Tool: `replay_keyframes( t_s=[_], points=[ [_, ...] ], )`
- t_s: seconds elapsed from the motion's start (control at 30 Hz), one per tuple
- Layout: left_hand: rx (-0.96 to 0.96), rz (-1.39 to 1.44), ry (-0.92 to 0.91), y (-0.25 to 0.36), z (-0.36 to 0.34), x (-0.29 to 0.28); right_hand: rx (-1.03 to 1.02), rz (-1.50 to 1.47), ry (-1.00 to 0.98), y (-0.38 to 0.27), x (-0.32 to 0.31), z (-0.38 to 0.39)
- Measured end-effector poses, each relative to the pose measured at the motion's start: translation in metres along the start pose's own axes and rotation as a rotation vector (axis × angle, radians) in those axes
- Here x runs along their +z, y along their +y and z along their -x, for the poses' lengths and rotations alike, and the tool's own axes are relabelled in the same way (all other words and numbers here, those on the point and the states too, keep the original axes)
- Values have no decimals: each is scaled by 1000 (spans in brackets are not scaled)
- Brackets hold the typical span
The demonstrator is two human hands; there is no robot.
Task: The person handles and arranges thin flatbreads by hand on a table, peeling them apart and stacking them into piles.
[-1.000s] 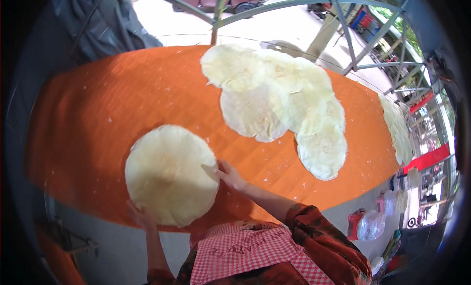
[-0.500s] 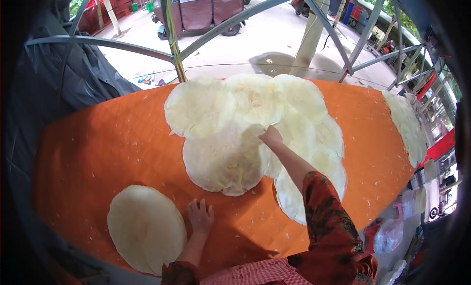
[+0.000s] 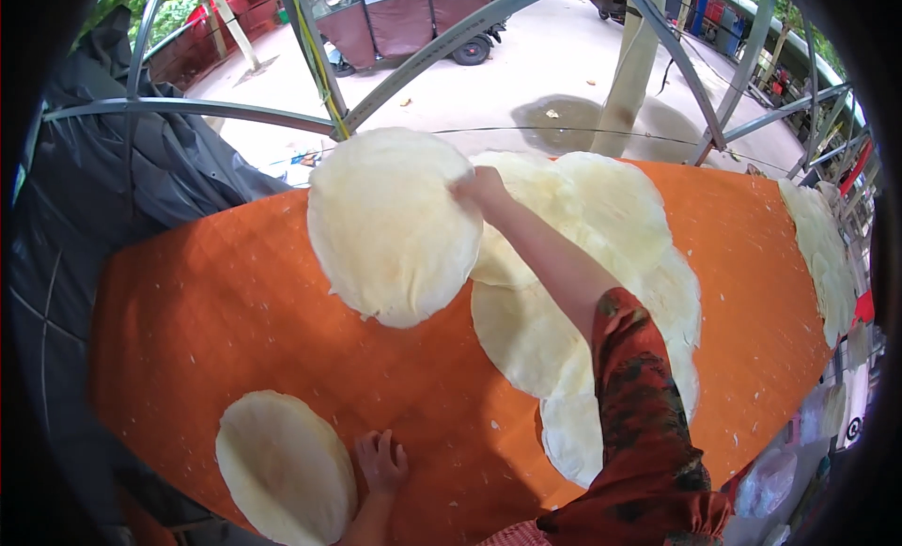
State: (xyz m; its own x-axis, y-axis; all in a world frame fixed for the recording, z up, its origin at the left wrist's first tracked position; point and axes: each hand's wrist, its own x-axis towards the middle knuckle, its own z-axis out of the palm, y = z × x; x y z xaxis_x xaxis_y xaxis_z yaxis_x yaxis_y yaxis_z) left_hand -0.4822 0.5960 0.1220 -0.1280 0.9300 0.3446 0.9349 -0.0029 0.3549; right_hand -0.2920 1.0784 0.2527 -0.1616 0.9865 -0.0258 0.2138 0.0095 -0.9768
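My right hand [image 3: 481, 191] reaches far over the table, its fingers closed on the right edge of a thin, round, pale flatbread [image 3: 390, 231]. That flatbread spreads out at the far left of the layer; whether it hangs just above the table or lies on it I cannot tell. Several overlapping flatbreads [image 3: 615, 208] lie to the right, partly covered by my right forearm. Close to the near edge, a round stack of flatbreads [image 3: 285, 466] sits on the left. Beside it my left hand [image 3: 381, 461] rests on the orange surface, fingers apart, holding nothing.
The orange table [image 3: 207, 311] is dotted with small white scraps. More flatbreads [image 3: 816, 255] lie at its right end. Metal frame bars [image 3: 216, 112] cross behind it, and a dark tarp [image 3: 94, 198] hangs on the left. A maroon covered vehicle [image 3: 395, 29] stands beyond.
My right hand has pulled a flatbread away from the near part of the spread, up and to the left. My left hand stays beside the stack. The view has shifted slightly.
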Motion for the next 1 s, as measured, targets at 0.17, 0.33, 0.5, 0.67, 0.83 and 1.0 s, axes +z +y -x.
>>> replay_keyframes(
  t_s=[0.17, 0.33, 0.5, 0.67, 0.83, 1.0],
  points=[
    [-61, -12, -47, 0, 6, -3, 38, 363, 171, 86, 36, -19],
    [-59, -17, -99, 6, 2, -4, 338, -132, 166, 97, 42, -35],
    [-97, -62, -54, 1, 13, -3, 149, -72, 79, 37, 17, -26],
    [-50, -58, -58, 7, 0, -2, -3, 91, 250, 75, -164, 5],
    [-53, -68, -81, 8, 2, -6, 107, 832, 419, 115, -193, 31],
    [-39, -95, -101, 4, 6, -7, 340, -202, 234, 104, -200, 11]
  ],
)
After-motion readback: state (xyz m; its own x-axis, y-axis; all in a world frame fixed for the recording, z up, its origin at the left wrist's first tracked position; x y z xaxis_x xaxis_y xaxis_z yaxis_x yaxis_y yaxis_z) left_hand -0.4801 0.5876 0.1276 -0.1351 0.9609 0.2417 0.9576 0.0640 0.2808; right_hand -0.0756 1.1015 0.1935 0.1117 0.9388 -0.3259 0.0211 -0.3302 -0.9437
